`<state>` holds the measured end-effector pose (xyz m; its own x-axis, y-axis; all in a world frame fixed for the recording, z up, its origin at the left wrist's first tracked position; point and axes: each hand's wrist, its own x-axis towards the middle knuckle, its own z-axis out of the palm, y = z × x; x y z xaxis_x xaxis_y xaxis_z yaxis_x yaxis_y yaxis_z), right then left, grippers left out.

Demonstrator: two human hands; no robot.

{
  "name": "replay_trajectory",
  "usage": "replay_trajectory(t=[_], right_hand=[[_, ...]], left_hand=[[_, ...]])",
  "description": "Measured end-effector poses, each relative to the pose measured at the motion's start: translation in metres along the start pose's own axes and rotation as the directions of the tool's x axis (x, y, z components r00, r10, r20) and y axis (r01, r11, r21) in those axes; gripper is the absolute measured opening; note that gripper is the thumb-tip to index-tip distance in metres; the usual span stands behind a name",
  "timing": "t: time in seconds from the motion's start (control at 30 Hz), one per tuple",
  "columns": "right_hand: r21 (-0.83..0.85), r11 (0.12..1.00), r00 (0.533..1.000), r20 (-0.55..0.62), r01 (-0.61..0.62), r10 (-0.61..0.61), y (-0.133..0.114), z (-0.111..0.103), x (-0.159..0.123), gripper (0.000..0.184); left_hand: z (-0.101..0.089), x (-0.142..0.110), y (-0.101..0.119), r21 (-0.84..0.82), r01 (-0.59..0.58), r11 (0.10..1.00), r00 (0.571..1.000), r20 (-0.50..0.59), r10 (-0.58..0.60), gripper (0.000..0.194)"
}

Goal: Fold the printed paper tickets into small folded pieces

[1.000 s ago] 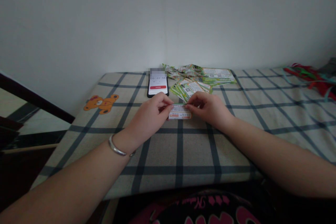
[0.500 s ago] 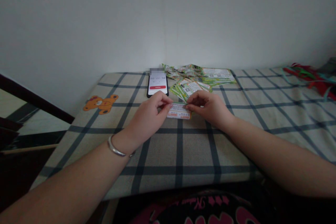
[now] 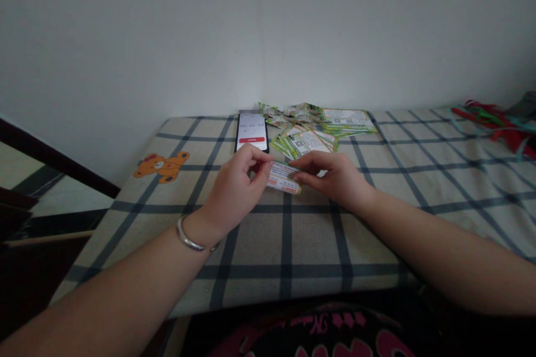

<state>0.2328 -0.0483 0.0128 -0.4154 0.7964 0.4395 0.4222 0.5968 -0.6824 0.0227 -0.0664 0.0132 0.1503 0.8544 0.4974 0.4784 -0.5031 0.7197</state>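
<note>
Between my hands, a small printed paper ticket [image 3: 283, 177] with white, green and orange print is held above the checked cloth. My left hand [image 3: 245, 181] pinches its left end between thumb and fingers. The thumb and fingers of my right hand [image 3: 330, 175] grip its upper right edge. Just beyond my hands lies a fanned group of similar green-and-white printed tickets [image 3: 307, 141]. Behind them are several crumpled or folded green printed pieces [image 3: 299, 114], and flat ones [image 3: 349, 118] are stacked to the right.
A phone [image 3: 251, 133] showing a running timer lies behind my left hand. An orange bear-shaped cutout [image 3: 161, 167] rests at the left on the checked tablecloth [image 3: 268, 240]. Red and green fabric or ribbons [image 3: 498, 125] are heaped at the far right, and a white wall [image 3: 259, 28] bounds the back.
The ticket has tilted, its right end now lower and more of its left part covered. My right fingers have shifted slightly along its upper edge. The other papers stay put.
</note>
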Motion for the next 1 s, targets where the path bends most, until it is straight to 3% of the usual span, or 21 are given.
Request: replay_trajectory(t=[0.2,0.57,1.0], right_hand=[[0.129,0.988,0.996,-0.021,-0.089,0.092,-0.003,0.002,-0.001,0.017],[0.019,0.997,0.997,-0.025,-0.075,0.075,-0.002,0.004,0.000,0.014],[0.181,0.981,0.991,-0.093,-0.073,0.091,-0.001,0.011,0.001,0.016]], left_hand=[[0.001,0.000,0.003,-0.019,0.035,0.999,0.999,-0.006,-0.035,0.004],[0.001,-0.001,-0.001,0.076,-0.042,0.996,0.999,0.002,0.042,0.005],[0.004,-0.001,-0.001,0.074,-0.085,0.994,0.996,0.002,0.085,0.001]])
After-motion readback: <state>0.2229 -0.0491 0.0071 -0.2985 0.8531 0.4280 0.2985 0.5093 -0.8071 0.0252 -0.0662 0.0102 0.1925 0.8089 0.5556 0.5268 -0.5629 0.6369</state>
